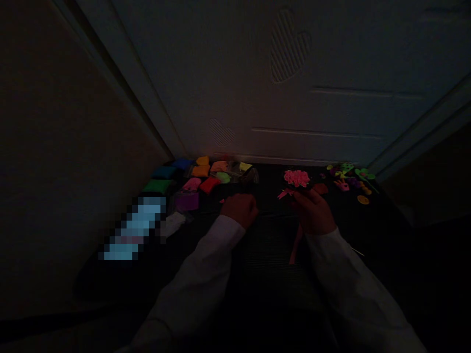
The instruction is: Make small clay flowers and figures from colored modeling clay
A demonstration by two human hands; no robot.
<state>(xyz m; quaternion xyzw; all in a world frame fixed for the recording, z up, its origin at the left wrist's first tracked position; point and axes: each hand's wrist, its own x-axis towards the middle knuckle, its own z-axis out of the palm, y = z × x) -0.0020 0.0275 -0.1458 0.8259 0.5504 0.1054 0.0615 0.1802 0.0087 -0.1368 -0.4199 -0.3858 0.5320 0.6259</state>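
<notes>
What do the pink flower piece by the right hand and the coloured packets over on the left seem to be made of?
The pink flower piece looks like matt modelling clay, judging by its crowded, ruffled petals, though it's too dark to be sure. The coloured packets seem to be soft, clay-like blocks in thin clear plastic; see-through film shows at some edges.

"What's on L?"
"Packets point(200, 171) at back L of table point(272, 240), screen point(136, 230) in front of them."
"And R?"
"Pieces point(344, 186) back R; flower point(296, 178) btwn them & packets, at R hand point(318, 215). Panel point(235, 93) behind all."
</notes>
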